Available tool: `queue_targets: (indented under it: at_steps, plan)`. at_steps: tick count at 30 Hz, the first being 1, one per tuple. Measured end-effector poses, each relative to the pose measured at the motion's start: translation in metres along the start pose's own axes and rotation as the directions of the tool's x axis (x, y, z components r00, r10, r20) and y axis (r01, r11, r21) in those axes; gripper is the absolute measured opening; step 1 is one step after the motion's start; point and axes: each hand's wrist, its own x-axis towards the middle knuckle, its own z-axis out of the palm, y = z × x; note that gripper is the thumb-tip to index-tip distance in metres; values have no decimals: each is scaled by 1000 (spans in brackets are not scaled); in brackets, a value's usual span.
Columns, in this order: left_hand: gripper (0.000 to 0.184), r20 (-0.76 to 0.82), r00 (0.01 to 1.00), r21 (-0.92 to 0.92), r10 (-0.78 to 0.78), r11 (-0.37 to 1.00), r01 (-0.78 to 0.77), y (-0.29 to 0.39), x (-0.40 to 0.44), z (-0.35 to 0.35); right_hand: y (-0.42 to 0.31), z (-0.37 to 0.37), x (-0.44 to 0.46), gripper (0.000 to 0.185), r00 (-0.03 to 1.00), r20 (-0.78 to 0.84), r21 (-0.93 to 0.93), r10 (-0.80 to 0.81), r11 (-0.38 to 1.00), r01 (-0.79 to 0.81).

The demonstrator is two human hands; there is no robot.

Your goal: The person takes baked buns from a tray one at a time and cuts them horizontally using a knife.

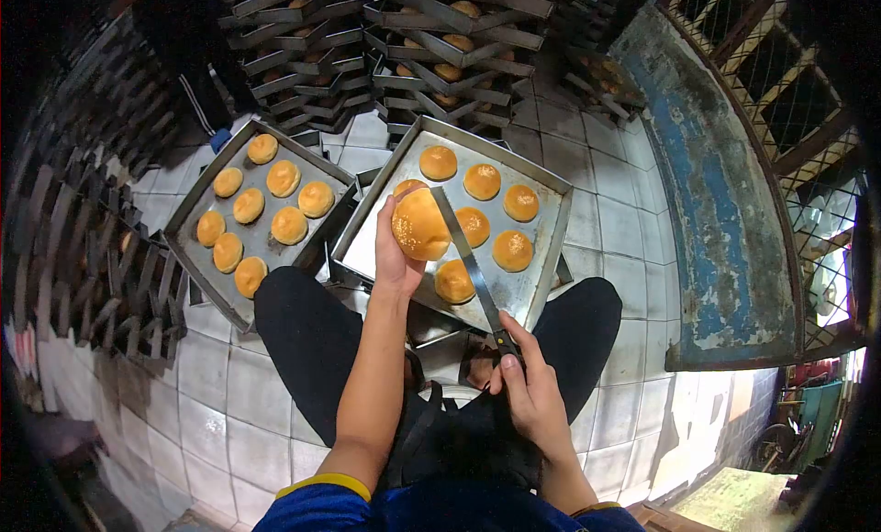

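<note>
My left hand [400, 254] grips a golden sesame bun [421, 226], raised above the right-hand metal tray [367, 229]. In my right hand [526, 378] is the dark handle of a long bread knife [466, 252]. Its blade slants up and to the left, with the upper end beside the bun's right edge; whether it touches the crust I cannot tell. Several more round buns lie on the tray under the knife, among them a bun [512, 250] to the right of the blade and a bun [453, 282] partly covered by it.
A second metal tray [317, 156] with several buns [249, 205] sits to the left. Stacked trays [298, 46] holding buns rise at the back, with more stacks on the left. White tiles [606, 225] cover the floor. A worn blue wall panel [711, 248] and wire mesh stand right.
</note>
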Motion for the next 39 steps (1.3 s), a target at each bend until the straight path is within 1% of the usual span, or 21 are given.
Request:
queue_targets:
  at_steps: [2, 4, 6, 9, 11, 13, 16, 18, 22, 24, 25, 27, 28, 29, 31, 32, 33, 34, 35, 37, 39]
  plan:
    - [61, 3, 1000, 6, 8, 1000, -8, 1, 1, 0, 1, -1, -2, 52, 1000, -25, 0, -15, 1000, 15]
    - [61, 5, 1000, 10, 12, 1000, -12, 3, -2, 5, 2, -2, -2, 52, 1000, -14, -3, -11, 1000, 10]
    - [51, -16, 1000, -17, -6, 1000, 6, 5, -5, 10, 3, -3, -3, 52, 1000, -8, -6, -8, 1000, 8]
    - [50, 2, 1000, -42, -27, 999, 27, 5, -5, 7, -1, -4, -4, 52, 1000, 0, -15, -5, 1000, 5]
    - [50, 2, 999, -43, -32, 999, 32, 4, -4, 5, -6, -5, -4, 52, 999, 19, -15, 36, 999, -36]
    - [50, 1, 999, -43, -35, 998, 35, 5, -6, 5, -6, -4, -5, 52, 999, 20, -5, 37, 999, -37]
    - [49, -21, 996, -2, -83, 997, 83, 3, -10, 7, -6, -4, -2, 52, 999, 13, 7, 30, 1000, -31]
    - [49, 40, 992, 55, -118, 992, 116, 0, -13, 9, -5, -6, -1, 52, 1000, 6, 12, 26, 1000, -26]
    - [47, 75, 988, 88, -135, 988, 129, 6, -9, -2, -1, -13, 1, 53, 999, 37, 53, 12, 999, -13]
    - [42, 140, 975, 115, -170, 981, 155, 4, -9, -6, -2, -15, 2, 53, 999, 38, 68, 21, 997, -24]
    - [42, 141, 974, 115, -180, 980, 164, -2, -8, -10, -5, -17, 6, 53, 998, 55, 67, 35, 997, -39]
    - [53, 134, 963, 297, -234, 936, 186, -17, -3, -19, -6, -19, 11, 53, 997, 66, 69, 51, 996, -56]
    - [59, 122, 961, 333, -249, 922, 196, -21, -1, -23, -3, -20, 14, 53, 996, 76, 69, 52, 996, -57]
    - [59, 122, 961, 334, -247, 922, 194, -22, 3, -28, -2, -20, 16, 53, 995, 90, 68, 52, 996, -58]
    - [70, 142, 958, 352, -249, 917, 186, -14, 6, -30, 0, -24, 10, 53, 991, 108, 84, 76, 993, -86]
    - [70, 140, 960, 352, -244, 918, 182, -13, 7, -30, 1, -25, 8, 53, 987, 120, 98, 103, 988, -115]
    - [77, 147, 956, 346, -255, 918, 192, -9, 4, -23, 2, -24, 8, 53, 987, 122, 97, 103, 989, -116]
    - [84, 154, 950, 340, -271, 917, 207, -8, 2, -19, 4, -20, 7, 53, 989, 111, 102, 93, 989, -105]
    - [84, 156, 947, 340, -280, 916, 215, -14, 3, -22, 6, -18, 6, 53, 992, 95, 108, 86, 990, -96]
    - [92, 190, 930, 383, -315, 896, 225, -24, 6, -28, 5, -15, 15, 54, 992, 110, 105, 68, 991, -80]
    - [93, 194, 917, 358, -349, 895, 265, -29, 4, -28, 7, -15, 19, 54, 991, 130, 105, 44, 993, -58]
